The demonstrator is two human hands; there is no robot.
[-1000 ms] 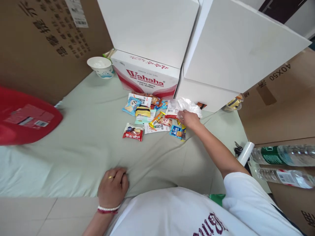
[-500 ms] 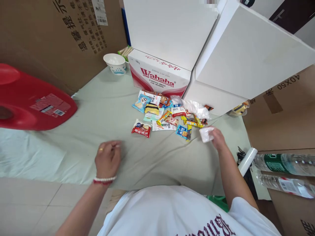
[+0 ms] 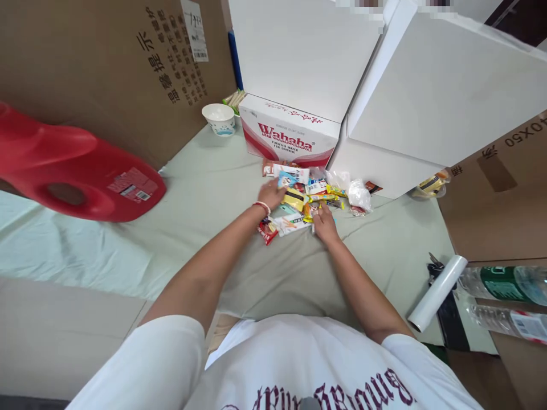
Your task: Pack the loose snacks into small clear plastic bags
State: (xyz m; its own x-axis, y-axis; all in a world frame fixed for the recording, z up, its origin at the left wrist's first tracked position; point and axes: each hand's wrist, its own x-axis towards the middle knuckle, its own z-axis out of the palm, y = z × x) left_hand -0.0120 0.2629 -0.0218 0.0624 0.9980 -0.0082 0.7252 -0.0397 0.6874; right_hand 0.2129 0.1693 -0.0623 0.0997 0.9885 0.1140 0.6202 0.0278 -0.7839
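My left hand [image 3: 272,195] reaches into a heap of small wrapped snacks from its left side, fingers touching a light-blue packet [image 3: 288,179] and next to a yellow packet [image 3: 294,198]. My right hand [image 3: 326,224] rests on the front right of the heap, its fingers bent down over an orange-yellow packet [image 3: 307,213]; its fingertips are partly hidden. Between the hands lie a white packet [image 3: 293,224] and a green one. A red packet [image 3: 268,230] sits below my left wrist. Crumpled clear plastic [image 3: 359,195] lies at the heap's right.
Behind the snacks stands a white-and-red Wahaha carton [image 3: 290,136] with raised flaps. A paper cup [image 3: 219,121] is at its left. A large red jug [image 3: 81,171] is at the left. At the right are a white roll [image 3: 438,293], keys and plastic bottles [image 3: 504,285].
My left hand has moved from the front of the cloth up to the heap. My right hand, earlier holding something white, has come in leftward onto the snacks. The packets are bunched closer together.
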